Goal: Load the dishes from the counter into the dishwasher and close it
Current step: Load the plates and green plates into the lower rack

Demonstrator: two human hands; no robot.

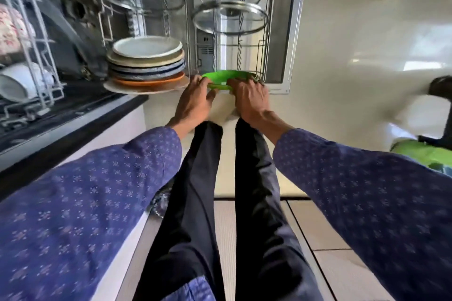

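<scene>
Both hands [195, 102] [249, 100] grip a green plate [225, 76] at the wire rack [239, 51], while the plate stack [146, 66] waits unloaded.

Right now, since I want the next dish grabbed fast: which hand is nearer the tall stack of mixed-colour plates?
Left hand, beside the stack of plates; right hand is farther, across the green plate.

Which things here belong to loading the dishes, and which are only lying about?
Belong to the job:
green plate, held by left hand and right hand
stack of plates
wire rack

Lying about:
glass lids
green object at the right edge
</scene>
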